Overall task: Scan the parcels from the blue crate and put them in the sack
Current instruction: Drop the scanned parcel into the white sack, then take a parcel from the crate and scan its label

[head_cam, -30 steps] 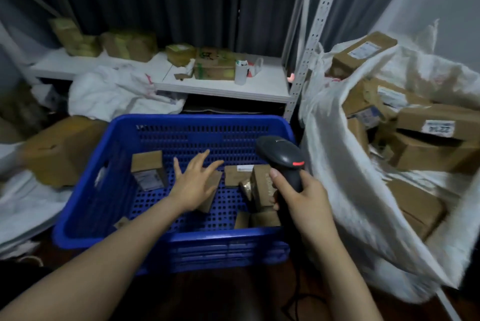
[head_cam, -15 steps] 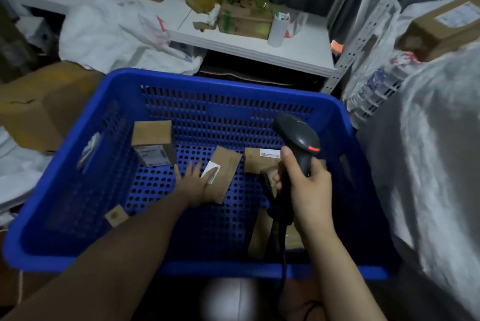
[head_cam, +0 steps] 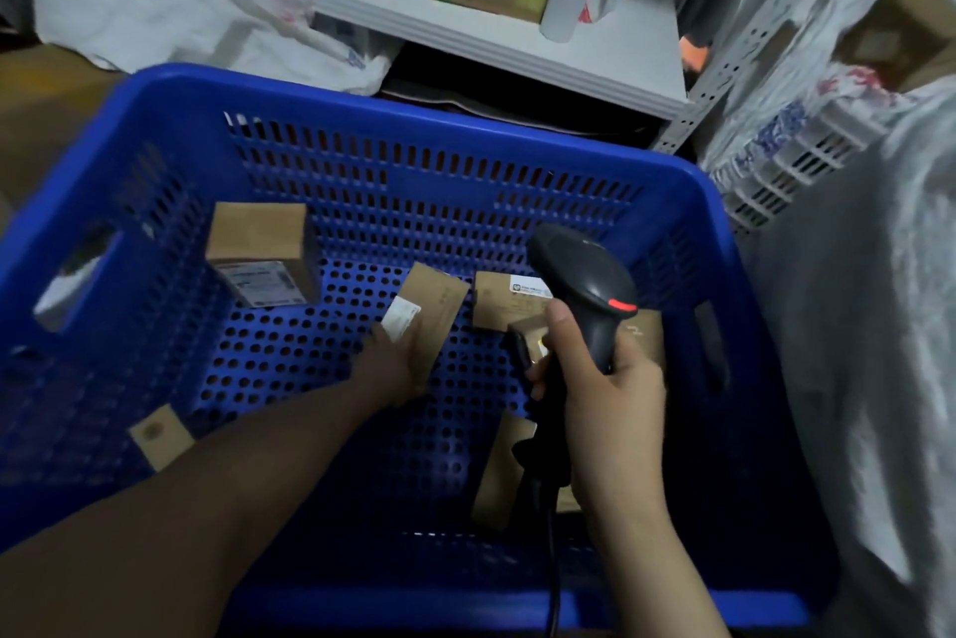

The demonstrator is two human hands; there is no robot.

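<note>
**Flat parcel (head_cam: 437,298) gripped low in the blue crate (head_cam: 465,107), scanner (head_cam: 584,286) poised beside it**

Leaning over the crate with both arms inside. Gripping the near end of the flat parcel with the left hand (head_cam: 393,363), fingers curled round its edge, though blurred. Parcel near the middle of the crate, broad face up. Long axis near to far, with the far end leaning a little right. White label (head_cam: 401,322) on its left edge, just beside the fingers. Cannot tell whether resting on the crate floor or raised off it.

Clasping the black scanner in the right hand (head_cam: 610,394), fist wrapped round the handle, thumb up along its left side. Scanner head pointing far and left, above a second flat parcel (head_cam: 496,309), with the red stripe on its back toward the camera. Cable (head_cam: 552,575) trailing down over the near wall.

Elsewhere in the crate: a boxy parcel (head_cam: 258,244) at far left with its labelled side facing near, a small cardboard piece (head_cam: 160,436) at near left, and a brown parcel (head_cam: 499,472) under the right wrist.

Just right of the crate, the white sack (head_cam: 879,353). Beyond the far rim, a white shelf (head_cam: 517,45) bearing boxes and a white roll (head_cam: 566,1).
</note>
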